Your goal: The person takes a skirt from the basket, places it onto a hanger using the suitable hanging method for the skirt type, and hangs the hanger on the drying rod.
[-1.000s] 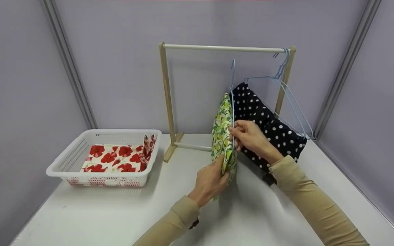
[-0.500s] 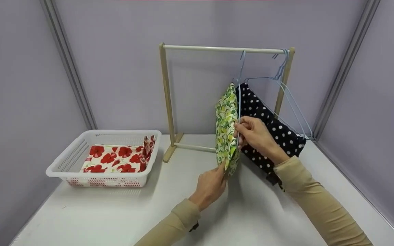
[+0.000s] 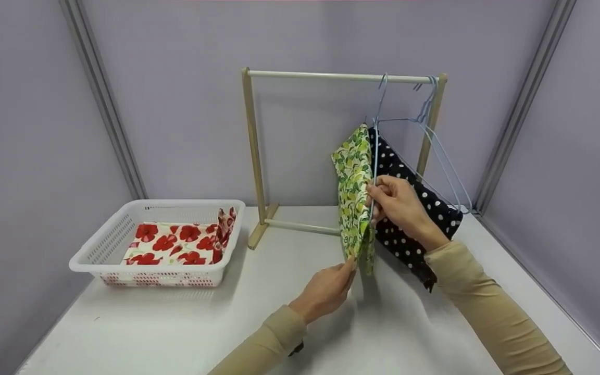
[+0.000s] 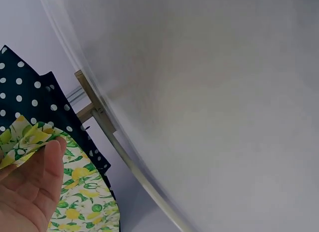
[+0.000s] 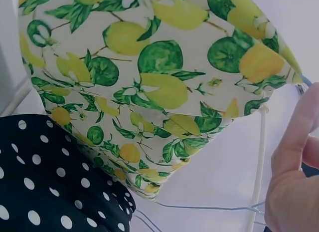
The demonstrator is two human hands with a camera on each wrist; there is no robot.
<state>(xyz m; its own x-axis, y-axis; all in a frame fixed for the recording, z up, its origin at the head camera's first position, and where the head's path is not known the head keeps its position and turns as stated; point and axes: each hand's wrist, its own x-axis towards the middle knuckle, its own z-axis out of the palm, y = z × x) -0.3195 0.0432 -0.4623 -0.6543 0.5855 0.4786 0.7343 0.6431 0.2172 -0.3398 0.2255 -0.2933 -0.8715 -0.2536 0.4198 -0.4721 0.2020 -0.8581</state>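
A lemon-print cloth [image 3: 353, 182] hangs from a light blue wire hanger [image 3: 376, 148], whose hook is at the rail of a small wooden rack. Near the hanger's lower end, my right hand [image 3: 401, 208] pinches the wire and the cloth's edge. My left hand [image 3: 326, 291] pinches the cloth's bottom edge between thumb and fingers; the left wrist view shows the gathered fold [image 4: 22, 142] there. Behind the right hand hangs a black polka-dot cloth [image 3: 443, 219] on another hanger. In the right wrist view, the lemon print [image 5: 164, 92] fills the upper part and the right hand's grip is partly cut off.
The rack's rail [image 3: 310, 76] spans two wooden posts, with further blue hangers [image 3: 424, 112] bunched at its right end. A white perforated basket [image 3: 82, 263] holding red-flowered cloth [image 3: 175, 245] stands left on the white table [image 3: 175, 333]. Grey walls enclose the table.
The lemon-print cloth and its hanger have moved up and to the right, and the hook has risen from below the rail to rail height. Both hands have shifted right with them.
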